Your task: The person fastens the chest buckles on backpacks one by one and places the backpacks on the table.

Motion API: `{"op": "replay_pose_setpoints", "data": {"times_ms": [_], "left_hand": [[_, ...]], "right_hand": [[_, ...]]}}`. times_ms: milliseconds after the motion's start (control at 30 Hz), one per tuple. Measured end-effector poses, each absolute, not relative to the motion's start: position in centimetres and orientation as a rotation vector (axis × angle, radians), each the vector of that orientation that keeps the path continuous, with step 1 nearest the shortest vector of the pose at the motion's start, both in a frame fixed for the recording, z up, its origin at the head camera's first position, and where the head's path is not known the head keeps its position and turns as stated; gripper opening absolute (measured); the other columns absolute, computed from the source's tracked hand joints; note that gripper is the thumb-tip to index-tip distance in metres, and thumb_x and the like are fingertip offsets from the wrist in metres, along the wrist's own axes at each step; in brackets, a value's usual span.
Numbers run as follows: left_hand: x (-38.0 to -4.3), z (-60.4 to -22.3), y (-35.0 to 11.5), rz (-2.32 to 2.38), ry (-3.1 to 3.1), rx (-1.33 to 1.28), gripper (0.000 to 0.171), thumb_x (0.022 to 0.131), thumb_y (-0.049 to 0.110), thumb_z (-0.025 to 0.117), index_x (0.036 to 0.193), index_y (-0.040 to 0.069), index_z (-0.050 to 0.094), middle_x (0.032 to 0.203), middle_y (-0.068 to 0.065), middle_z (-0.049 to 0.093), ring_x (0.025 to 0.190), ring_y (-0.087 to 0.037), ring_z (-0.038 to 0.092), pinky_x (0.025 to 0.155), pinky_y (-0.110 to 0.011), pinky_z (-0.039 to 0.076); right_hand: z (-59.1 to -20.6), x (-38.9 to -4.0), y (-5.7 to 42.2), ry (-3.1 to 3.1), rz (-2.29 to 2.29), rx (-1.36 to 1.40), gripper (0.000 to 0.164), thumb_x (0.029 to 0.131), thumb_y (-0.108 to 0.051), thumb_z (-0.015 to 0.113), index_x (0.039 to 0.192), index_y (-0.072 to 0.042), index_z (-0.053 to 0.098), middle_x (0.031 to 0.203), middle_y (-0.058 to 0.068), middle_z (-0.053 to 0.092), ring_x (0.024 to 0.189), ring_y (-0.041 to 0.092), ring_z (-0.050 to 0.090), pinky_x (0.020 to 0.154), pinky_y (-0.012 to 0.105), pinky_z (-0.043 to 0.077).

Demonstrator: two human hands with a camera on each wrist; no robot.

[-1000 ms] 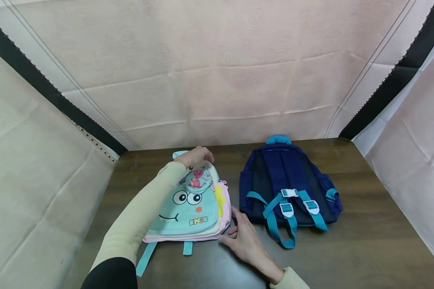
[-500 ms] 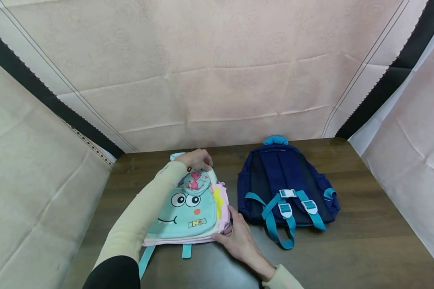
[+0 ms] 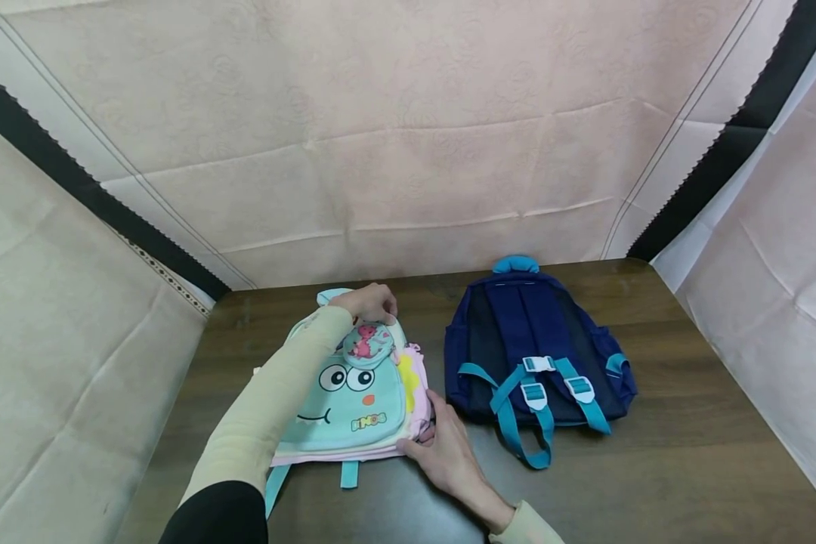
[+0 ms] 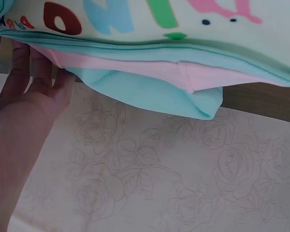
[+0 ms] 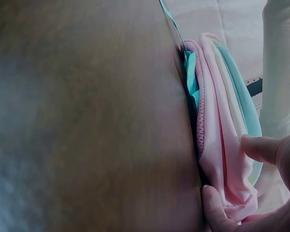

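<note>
A mint-and-pink children's backpack (image 3: 350, 412) with a smiling cartoon face lies on the table, its front facing up. My left hand (image 3: 369, 303) is at its top edge, fingers bent over the rim. In the left wrist view, the fingers (image 4: 19, 72) meet the backpack beside the teal zipper (image 4: 135, 47); the thumb is hidden, and whether they pinch a zipper pull cannot be seen. My right hand (image 3: 449, 457) grips the lower right corner. In the right wrist view its thumb (image 5: 261, 147) presses the pink side (image 5: 217, 145), with a finger at the underside.
To the right, a navy backpack (image 3: 530, 325) with blue straps and white buckles lies back side up on the brown wooden table (image 3: 680, 438). Pale fabric walls (image 3: 408, 174) rise behind and at both sides. A teal strap (image 3: 349, 474) hangs out below the mint backpack.
My right hand has moved in from beside the mint backpack's lower right corner and now grips it. My left hand stays at the top edge. The head view has shifted slightly.
</note>
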State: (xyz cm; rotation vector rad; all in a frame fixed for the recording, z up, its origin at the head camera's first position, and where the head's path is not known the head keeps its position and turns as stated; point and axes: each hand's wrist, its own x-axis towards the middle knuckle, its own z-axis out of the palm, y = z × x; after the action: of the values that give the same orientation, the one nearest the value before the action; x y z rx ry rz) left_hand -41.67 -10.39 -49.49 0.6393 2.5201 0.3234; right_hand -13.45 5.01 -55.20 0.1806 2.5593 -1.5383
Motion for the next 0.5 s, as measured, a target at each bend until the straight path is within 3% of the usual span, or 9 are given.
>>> {"op": "replay_pose_setpoints", "data": {"times_ms": [267,500], "left_hand": [[-41.82,-49.64,-10.05,0.356,2.501,0.558,0.007,0.104,0.024,0.076,0.107,0.018,0.079,0.108,-0.005,0.073,0.101,-0.023,0.067,0.089,-0.036,0.057],[-41.80,-49.58,-9.75,0.376,2.494,0.564,0.006,0.105,0.021,0.075,0.102,0.017,0.079,0.105,-0.006,0.072,0.099,-0.023,0.066,0.087,-0.036,0.056]], "right_hand": [[-55.27,-13.49,4.83,2.538,-1.562,0.196,0.099,0.085,-0.019,0.094,0.164,-0.001,0.039,0.137,0.020,0.058,0.091,0.017,0.057,0.069,0.019,0.048],[-55.38,-13.44,4.83,2.520,-1.616,0.234,0.097,0.083,-0.016,0.096,0.163,-0.003,0.042,0.134,0.018,0.059,0.090,0.017,0.058,0.070,0.018,0.051]]}}
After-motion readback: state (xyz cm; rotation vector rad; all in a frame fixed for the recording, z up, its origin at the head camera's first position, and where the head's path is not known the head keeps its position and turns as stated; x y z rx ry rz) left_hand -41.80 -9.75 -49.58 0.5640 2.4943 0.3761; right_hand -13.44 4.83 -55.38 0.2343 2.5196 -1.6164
